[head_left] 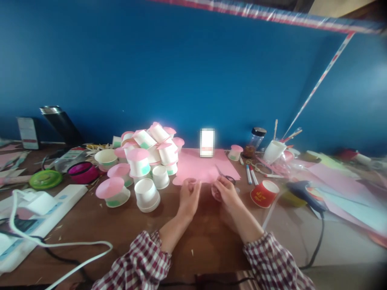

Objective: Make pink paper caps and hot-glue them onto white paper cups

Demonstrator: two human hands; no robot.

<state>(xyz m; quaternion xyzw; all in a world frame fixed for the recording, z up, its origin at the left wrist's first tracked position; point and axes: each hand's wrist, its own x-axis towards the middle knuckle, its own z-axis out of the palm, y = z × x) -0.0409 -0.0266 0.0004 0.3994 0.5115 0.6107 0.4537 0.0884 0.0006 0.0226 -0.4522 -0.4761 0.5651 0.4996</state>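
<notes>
My left hand is closed in a pinch near the front edge of a sheet of pink paper. What its fingertips hold, if anything, is too small to make out. Just to the right, my right hand is closed, with a small round pinkish thing under its fingers, mostly hidden. A pair of scissors lies on the paper's right side, just beyond that hand. Left of my hands stand upturned white paper cups, and behind them is a pile of cups topped with pink paper discs.
To the right are a red paper cup, markers, a dark corded tool and a lidded jar. A power strip with a white cable lies at left. A blurred upright phone stands at the back.
</notes>
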